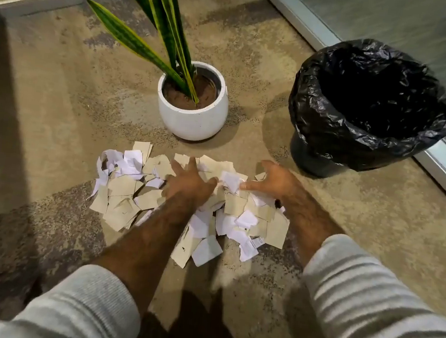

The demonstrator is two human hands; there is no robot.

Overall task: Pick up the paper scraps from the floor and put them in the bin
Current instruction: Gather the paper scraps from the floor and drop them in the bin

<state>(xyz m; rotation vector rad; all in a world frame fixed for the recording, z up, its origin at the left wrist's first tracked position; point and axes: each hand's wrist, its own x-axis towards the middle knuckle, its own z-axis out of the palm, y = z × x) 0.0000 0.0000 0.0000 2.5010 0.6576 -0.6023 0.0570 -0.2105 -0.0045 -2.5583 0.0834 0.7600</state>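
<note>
Paper scraps (121, 185), heaped mid-frame on floor (59, 96): left hand (190, 182) splayed flat on top, right hand (273, 179) loosely clawed at right edge, nothing gripped; best squeezed between both, then carried to bin (304, 117), upper right.

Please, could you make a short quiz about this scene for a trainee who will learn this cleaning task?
1. True or false: the left hand and the right hand both touch the paper scraps.
2. What lines the bin? A) a black bag B) a white cloth C) nothing
3. Which hand is nearer the bin?
Key: 1 true; 2 A; 3 the right hand.
</note>
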